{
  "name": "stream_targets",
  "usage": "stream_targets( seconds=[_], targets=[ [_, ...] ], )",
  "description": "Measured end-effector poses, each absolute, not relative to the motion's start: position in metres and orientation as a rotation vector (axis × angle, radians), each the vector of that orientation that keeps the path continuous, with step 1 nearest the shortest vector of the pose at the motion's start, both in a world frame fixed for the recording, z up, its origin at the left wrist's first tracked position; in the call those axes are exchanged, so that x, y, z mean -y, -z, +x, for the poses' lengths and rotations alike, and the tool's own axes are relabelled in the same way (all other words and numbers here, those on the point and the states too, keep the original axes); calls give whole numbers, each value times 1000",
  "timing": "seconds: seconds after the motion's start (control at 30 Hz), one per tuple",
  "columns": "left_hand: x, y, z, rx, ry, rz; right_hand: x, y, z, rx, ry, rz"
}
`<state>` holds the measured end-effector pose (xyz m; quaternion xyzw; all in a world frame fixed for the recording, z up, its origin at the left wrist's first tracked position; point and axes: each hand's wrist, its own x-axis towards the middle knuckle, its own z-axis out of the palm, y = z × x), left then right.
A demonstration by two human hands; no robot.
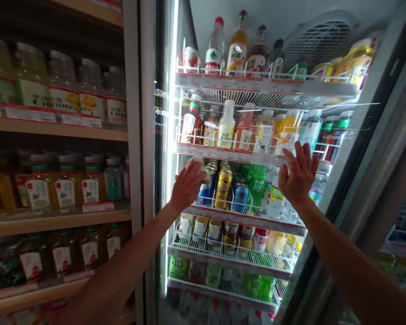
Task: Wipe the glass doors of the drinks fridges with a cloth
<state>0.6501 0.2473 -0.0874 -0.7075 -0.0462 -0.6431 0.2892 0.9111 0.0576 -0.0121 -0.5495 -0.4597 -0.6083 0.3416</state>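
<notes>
We find the left hand raised at the front of a lit drinks cooler, its fingers bent over a bunched white cloth. The cloth lies under and just past those fingertips, crumpled, with no clear long axis; the left hand has it, and the right hand is well apart, off to the right and about level. We record the right fingers as spread and holding nothing visible, nearest an orange-coloured bottle with a large V-like mark. Whether either hand touches glass (a thin glint suggests a pane) we cannot tell. On the dark shelving to the left, jar-like bottles read "C100", the characters 水溶 above. Inside the cooler, behind the cloth, stand blue cans and gold cans, their small print blurred, with a large green bottle further right. One shelf up, a white bottle also shows "C100". Labels on the top-row bottles are only partly legible. Farthest back, we note a round fan grille.
</notes>
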Motion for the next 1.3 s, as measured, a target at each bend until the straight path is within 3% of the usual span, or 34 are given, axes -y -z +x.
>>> stream_targets(
  seconds=[0.1,0.17,0.37,0.63,0.83,1.07,1.13,1.23,1.3],
  targets=[
    [-264,82,638,384,2028,-1724,-58,12,911,1200,1587,-1414],
    [-254,92,649,423,2036,-1734,-58,12,911,1201,1593,-1405],
    [-229,133,667,-73,1366,-2022,-58,13,912,1215,1570,-1394],
    [-255,101,646,451,2015,-1766,-59,13,909,1175,1601,-1429],
    [-231,125,663,-149,1295,-2053,-59,13,913,1185,1612,-1361],
    [-261,71,642,339,2032,-1766,-60,13,915,1171,1612,-1393],
    [-245,77,659,224,1908,-1845,-60,13,915,1165,1606,-1389],
    [-225,91,678,-103,1442,-2019,-59,13,914,1203,1560,-1371],
    [-228,87,676,-131,1360,-2007,-58,13,913,1221,1545,-1369]
  ],
)
